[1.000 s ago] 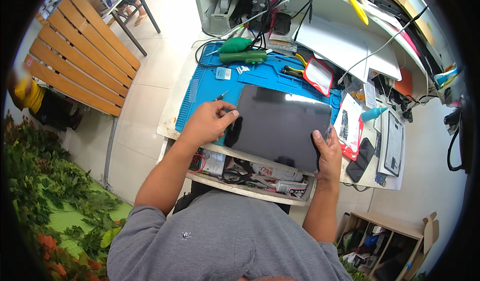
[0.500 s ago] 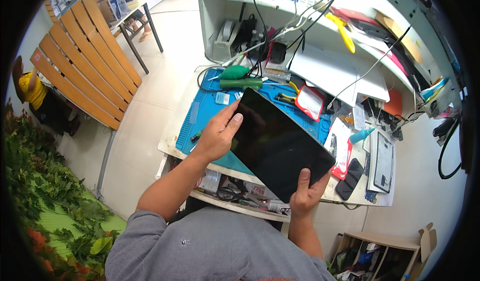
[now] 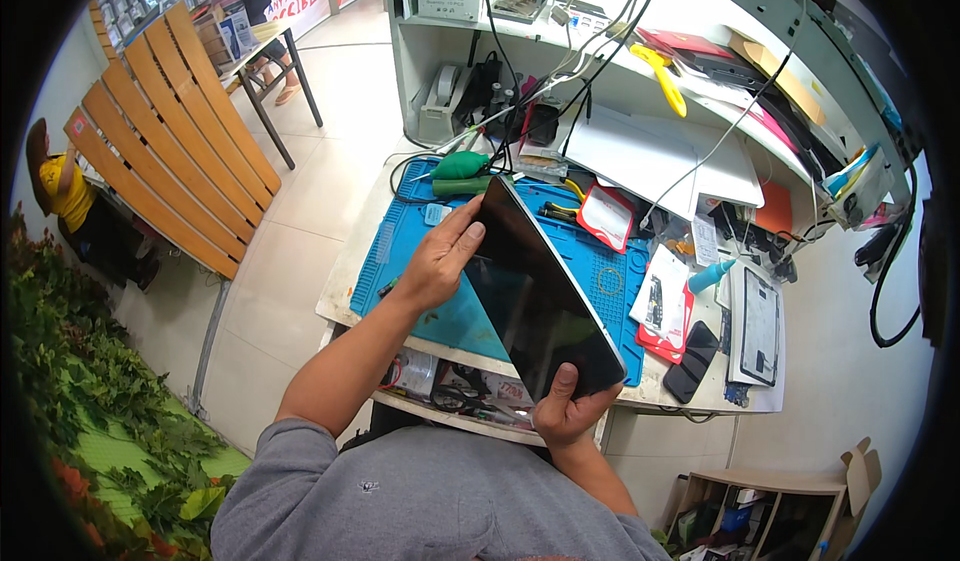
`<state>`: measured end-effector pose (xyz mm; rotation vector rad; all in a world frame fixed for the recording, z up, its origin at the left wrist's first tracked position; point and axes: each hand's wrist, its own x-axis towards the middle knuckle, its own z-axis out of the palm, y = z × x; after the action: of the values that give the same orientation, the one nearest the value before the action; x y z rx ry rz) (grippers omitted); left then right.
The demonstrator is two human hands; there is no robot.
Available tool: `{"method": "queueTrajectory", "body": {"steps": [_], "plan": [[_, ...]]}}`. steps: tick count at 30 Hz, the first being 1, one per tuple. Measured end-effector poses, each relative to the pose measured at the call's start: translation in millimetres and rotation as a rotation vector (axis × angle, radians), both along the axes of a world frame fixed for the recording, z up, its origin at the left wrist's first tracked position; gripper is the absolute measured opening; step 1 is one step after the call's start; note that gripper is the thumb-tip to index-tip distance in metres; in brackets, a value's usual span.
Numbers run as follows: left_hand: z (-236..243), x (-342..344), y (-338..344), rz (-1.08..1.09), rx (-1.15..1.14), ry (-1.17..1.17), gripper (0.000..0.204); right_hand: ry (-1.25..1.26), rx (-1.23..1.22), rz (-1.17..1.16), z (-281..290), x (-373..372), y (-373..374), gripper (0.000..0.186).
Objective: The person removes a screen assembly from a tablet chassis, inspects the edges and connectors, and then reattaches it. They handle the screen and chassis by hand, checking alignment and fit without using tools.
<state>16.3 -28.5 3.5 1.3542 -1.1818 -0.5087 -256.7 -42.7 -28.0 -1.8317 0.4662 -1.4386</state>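
Observation:
A dark tablet [image 3: 535, 291] with a black, glossy screen is held tilted over the front of the workbench. At its upper left edge my left hand [image 3: 443, 261] grips it, thumb on the front and fingers curled behind. My right hand [image 3: 578, 401] holds the lower right corner, its thumb pressed on the screen side. A thin silver side edge shows along the tablet's right. Beneath lies a blue work mat [image 3: 400, 251], partly hidden by the tablet. Behind the tablet's top are a green air blower [image 3: 461, 166] and a green cylinder [image 3: 458, 186].
Pliers [image 3: 560, 211] and a red-framed card [image 3: 606, 217] lie on the mat. To the right are a black phone [image 3: 692, 363], a teal bottle [image 3: 711, 275] and a white-framed panel [image 3: 757, 326]. An open drawer [image 3: 450, 386] full of parts sits below. Cables [image 3: 590, 61] hang from the shelf.
The tablet has turned steeper and narrower in view, showing its side edge. My right hand has moved left with its lower corner; my left hand keeps its grip. The view has shifted slightly.

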Motion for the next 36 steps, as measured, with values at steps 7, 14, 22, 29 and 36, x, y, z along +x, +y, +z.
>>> {"method": "queueTrajectory", "body": {"steps": [7, 14, 22, 29, 36], "plan": [[1, -4, -5, -0.009, -0.02, 0.037, 0.061, 0.043, -0.132, 0.01, -2, 0, 4, 0.048], [-13, -1, -7, -0.051, -0.008, 0.106, 0.06, 0.113, -0.248, 0.07, -1, 0, 4, 0.058], [-12, -7, -7, -0.018, -0.002, 0.097, 0.058, 0.029, 0.102, 0.049, 16, -1, 12, 0.036], [29, -8, -30, -0.005, -0.075, 0.249, 0.055, 0.049, 0.089, 0.014, 14, -3, -3, 0.034], [31, 3, -33, -0.058, -0.053, 0.321, 0.046, 0.038, 0.044, 0.039, 8, -4, -4, 0.033]]}}
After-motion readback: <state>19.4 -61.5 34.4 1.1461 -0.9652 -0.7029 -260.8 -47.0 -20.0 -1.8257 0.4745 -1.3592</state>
